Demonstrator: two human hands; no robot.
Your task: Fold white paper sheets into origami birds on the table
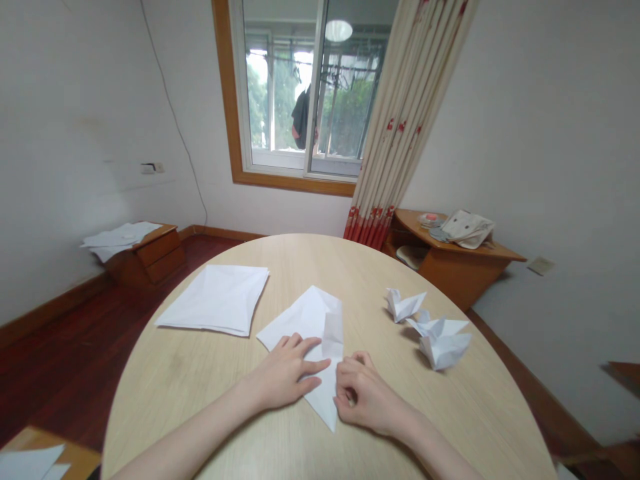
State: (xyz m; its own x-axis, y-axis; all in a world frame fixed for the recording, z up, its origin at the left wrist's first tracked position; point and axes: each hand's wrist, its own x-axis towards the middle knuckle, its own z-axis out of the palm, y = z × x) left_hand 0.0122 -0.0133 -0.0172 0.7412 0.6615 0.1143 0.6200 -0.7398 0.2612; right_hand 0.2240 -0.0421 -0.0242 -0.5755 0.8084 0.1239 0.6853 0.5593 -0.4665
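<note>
A partly folded sheet of white paper [305, 317] lies on the round table in front of me, one flap turned in along its right side and a point towards me. My left hand [287, 373] rests flat on the sheet with its fingers spread. At the paper's right edge, my right hand [367, 393] is closed, fingers curled and thumb against the fold. Its fingertips partly cover that edge. To the right stand several folded white paper figures with wing-like points, among them a small one [404, 307] at the back and a larger one [445, 347] nearer me.
A stack of white paper [215, 300] lies at the table's left. The round wooden table [210, 393] has a curved edge. Beyond it are a low drawer cabinet [155, 257], a corner shelf [460, 267] with a cloth bag, a window and a curtain [400, 120].
</note>
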